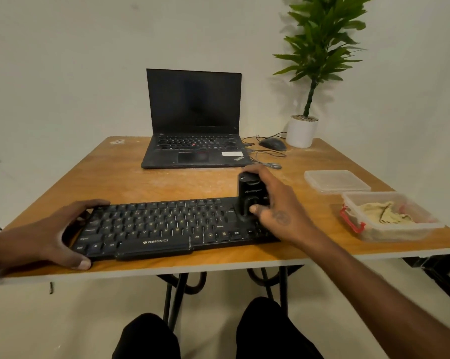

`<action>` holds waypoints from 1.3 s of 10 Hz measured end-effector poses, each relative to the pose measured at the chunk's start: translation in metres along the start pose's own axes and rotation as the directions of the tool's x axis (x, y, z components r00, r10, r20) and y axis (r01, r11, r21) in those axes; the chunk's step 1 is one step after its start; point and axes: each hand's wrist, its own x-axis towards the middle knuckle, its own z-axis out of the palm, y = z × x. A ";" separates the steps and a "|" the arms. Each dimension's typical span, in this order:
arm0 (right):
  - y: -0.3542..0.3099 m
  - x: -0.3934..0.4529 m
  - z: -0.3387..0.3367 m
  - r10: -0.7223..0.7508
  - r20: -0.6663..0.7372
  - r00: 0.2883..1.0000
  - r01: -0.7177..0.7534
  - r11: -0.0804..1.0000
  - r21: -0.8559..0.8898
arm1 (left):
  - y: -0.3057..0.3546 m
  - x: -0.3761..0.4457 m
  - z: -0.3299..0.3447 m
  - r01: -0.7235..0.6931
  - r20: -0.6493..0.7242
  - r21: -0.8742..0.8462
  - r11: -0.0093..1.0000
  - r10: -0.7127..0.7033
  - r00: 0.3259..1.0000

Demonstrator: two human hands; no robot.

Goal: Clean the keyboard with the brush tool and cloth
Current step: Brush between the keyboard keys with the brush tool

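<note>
**Brushing stage at the right end of the keyboard**

Pale plaster wall behind; worn orange-brown wooden desk [130, 177] in front, seen from above by the seated person. Black full-size Zebronics keyboard [166, 226] lying along the near edge. Left hand [50, 239] spread around the keyboard's left end, thumb at the near corner, fingers over the far corner, steadying it. Right hand [273, 206] curled round an upright black cylindrical brush tool [249, 195], thumb pressed on its front, lower end standing on the keys near the right end; bristles not visible. Crumpled beige cloth [385, 216] lying in an open clear plastic box with red clips [353, 224] at the right, well apart from both hands; matching clear lid [335, 180] just behind the box. Open black laptop [192, 120], black wired mouse [272, 144] and green plant in a white pot [302, 130] at the far edge.

Judged progress: brushing under way, extent already covered not determinable; wiping with the cloth apparently not yet begun, cloth untouched in its box.
</note>
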 end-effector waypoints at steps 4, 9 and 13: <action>0.003 -0.003 -0.013 0.036 0.024 0.999 -0.037 0.999 0.035 | 0.060 -0.006 -0.009 0.135 0.023 -0.192 0.972 -0.133 0.991; 0.003 0.010 -0.008 0.402 -0.054 0.914 -0.244 0.651 0.718 | 0.083 -0.023 -0.012 0.238 0.115 -0.237 0.942 -0.216 0.969; -0.039 -0.006 -0.014 0.465 0.122 0.877 -0.203 0.128 0.971 | 0.317 0.038 0.080 -0.268 -0.475 -0.225 0.937 0.135 0.870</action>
